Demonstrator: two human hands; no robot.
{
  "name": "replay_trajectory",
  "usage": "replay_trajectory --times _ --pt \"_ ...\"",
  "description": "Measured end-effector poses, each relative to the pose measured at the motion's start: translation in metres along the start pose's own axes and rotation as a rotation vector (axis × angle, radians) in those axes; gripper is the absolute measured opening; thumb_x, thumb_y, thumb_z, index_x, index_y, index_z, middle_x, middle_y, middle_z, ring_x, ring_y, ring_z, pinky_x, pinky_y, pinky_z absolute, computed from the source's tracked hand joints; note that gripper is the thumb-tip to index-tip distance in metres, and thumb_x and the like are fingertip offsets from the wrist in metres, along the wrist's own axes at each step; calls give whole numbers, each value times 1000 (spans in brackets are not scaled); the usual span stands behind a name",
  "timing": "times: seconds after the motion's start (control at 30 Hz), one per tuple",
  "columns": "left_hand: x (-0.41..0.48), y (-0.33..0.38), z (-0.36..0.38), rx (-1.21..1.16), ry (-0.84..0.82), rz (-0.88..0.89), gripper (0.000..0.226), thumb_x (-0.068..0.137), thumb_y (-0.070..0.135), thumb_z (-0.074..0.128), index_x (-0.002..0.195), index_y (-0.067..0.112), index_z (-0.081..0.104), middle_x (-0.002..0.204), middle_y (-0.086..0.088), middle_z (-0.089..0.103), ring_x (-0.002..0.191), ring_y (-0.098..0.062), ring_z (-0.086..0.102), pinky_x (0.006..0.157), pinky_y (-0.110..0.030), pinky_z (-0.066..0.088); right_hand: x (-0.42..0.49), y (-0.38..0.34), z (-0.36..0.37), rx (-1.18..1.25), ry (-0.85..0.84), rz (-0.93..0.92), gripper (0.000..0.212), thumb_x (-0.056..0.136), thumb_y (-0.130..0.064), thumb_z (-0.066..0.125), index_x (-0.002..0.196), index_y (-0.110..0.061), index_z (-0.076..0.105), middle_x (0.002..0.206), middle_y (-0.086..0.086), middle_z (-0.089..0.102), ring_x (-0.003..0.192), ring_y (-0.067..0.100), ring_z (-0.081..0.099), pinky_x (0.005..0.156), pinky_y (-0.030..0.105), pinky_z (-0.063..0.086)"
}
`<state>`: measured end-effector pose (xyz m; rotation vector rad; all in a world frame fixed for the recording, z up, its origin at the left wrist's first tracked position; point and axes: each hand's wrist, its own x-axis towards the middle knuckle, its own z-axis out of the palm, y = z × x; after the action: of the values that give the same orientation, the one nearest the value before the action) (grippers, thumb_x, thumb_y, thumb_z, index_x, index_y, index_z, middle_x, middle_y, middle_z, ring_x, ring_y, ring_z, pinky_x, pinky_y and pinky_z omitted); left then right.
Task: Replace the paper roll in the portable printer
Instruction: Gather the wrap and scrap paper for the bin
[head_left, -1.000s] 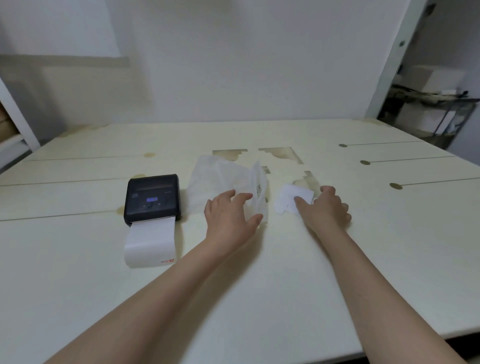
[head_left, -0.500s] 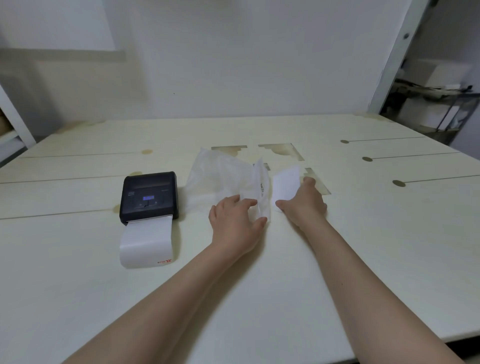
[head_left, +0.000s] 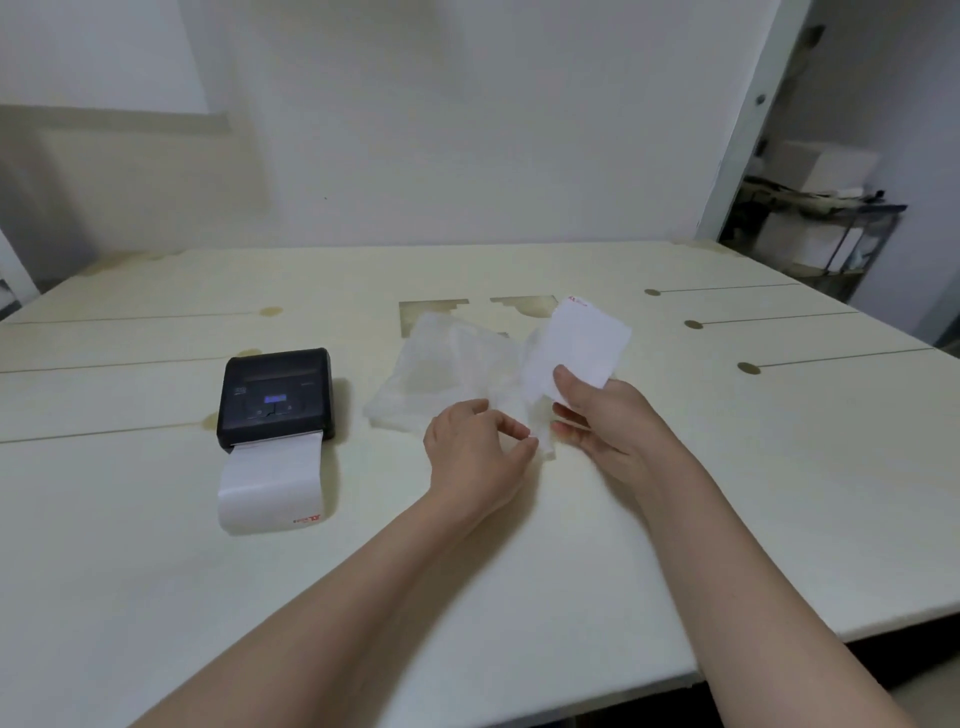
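Observation:
A black portable printer (head_left: 276, 395) sits on the table at the left, lid shut, with a strip of white paper (head_left: 272, 484) curling out of its front slot. To its right lies a clear plastic bag (head_left: 441, 371). My left hand (head_left: 475, 460) pinches the bag's near edge between thumb and fingers. My right hand (head_left: 605, 415) holds a white slip of paper (head_left: 584, 345) lifted off the table, its far end tilted up and showing a small red mark.
The pale wooden table (head_left: 675, 493) has slots and round holes at the right and cut-out patches behind the bag. A wall stands behind it. A metal shelf (head_left: 821, 228) with boxes is at the far right, past a white post.
My right hand has picked the white slip up from the table and raised it beside the bag. My left hand has closed its fingers on the bag's near edge.

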<state>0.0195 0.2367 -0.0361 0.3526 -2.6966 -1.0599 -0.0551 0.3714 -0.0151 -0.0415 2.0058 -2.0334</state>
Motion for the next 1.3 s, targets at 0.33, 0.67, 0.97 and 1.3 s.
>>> replay_trajectory --times 0.33,0.67,0.97,1.3 --pt "-30 17 2 -143 -16 44 19 87 22 58 93 28 75 117 8 69 115 -11 60 92 -25 43 -26 11 -21 -184 104 -53 7 85 -15 66 88 -13 73 90 5 77 86 27 74 85 42 57" --pt "-32 42 -5 -104 158 -104 69 93 38 57 150 14 28 149 -17 42 138 -35 38 111 -47 30 -83 11 -85 -52 150 -174 51 73 -16 70 122 -26 58 116 -2 71 107 21 68 96 46 53" --pt "-92 107 46 -332 -87 106 59 88 31 63 142 21 42 127 -5 62 114 -24 60 94 -40 52 -174 24 -181 35 358 -164 30 86 4 62 110 -11 67 109 6 73 97 25 69 81 36 54" --pt "-173 142 126 -118 -278 496 34 90 31 60 124 34 57 108 5 69 87 -16 66 80 -35 54 -212 111 -238 -56 555 -28 20 86 -3 65 85 -22 66 89 -4 69 81 13 65 70 27 52"
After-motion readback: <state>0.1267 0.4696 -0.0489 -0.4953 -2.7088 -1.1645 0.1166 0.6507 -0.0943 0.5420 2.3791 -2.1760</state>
